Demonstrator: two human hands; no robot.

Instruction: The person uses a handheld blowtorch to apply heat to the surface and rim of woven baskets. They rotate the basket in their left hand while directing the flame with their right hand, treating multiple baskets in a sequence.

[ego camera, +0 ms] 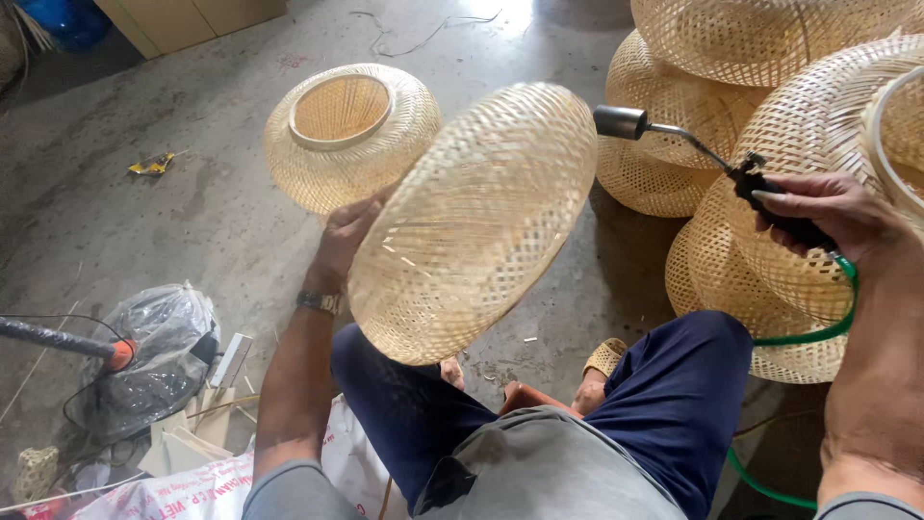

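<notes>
My left hand (344,239) grips the rim of a round woven bamboo lampshade (472,221) and holds it tilted up over my knees. My right hand (835,214) is closed on the black handle of a gas torch (674,135), whose metal nozzle points left, close to the shade's upper right edge. A green hose (818,332) runs down from the torch handle past my right knee. I sit with bent legs in dark blue trousers.
Another woven shade (346,130) with a round opening lies on the concrete floor behind the held one. Several more shades (760,58) are stacked at the right. At the lower left lie a clear plastic bag (159,356), a white sack and a tool with an orange tip (120,354).
</notes>
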